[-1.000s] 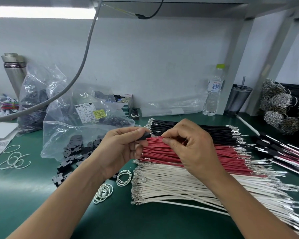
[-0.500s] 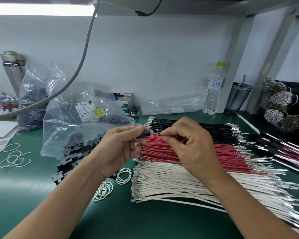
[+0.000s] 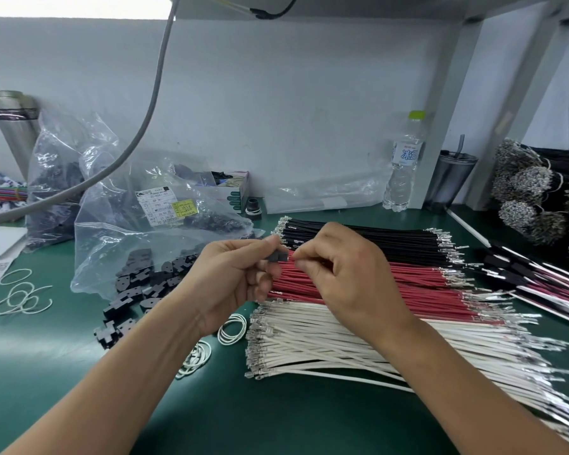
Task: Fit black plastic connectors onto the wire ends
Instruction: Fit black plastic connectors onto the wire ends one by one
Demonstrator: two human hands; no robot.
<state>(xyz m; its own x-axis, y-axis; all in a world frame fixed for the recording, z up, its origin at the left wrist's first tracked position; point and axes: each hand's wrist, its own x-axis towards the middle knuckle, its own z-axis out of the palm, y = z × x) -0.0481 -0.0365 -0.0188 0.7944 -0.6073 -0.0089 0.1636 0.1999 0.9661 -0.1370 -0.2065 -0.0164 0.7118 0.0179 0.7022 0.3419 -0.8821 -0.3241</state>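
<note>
Just above the near ends of the red wires (image 3: pixel 375 284), the two hands have drawn closer than they were a moment ago. The left hand (image 3: pixel 230 284) pinches a small black connector (image 3: pixel 279 256) between thumb and forefinger, its other fingers curled under, and the right hand (image 3: pixel 345 277), fingers bunched, now has its fingertips almost against that connector where a second back there was a visible gap. I'd take that to mean a wire end is being pushed home, though whatever the right hand holds is hidden by its own fingers and I cannot tell which wire it is, or whether it has seated. Under the hands lie three flat stacks on the green mat (image 3: pixel 276 421): black wires (image 3: pixel 375 239) farthest back, the red in the middle, white wires (image 3: pixel 342 343) nearest, all with bare metal terminals at both ends. To the left, loose black connectors (image 3: pixel 135 290) spill from an open clear bag (image 3: pixel 145 231), with white rubber bands (image 3: pixel 232 328) lying near them. Off to the right, some finished leads (image 3: pixel 532 280) seem to wear black housings already, so the job looks well under way but far from done.
</note>
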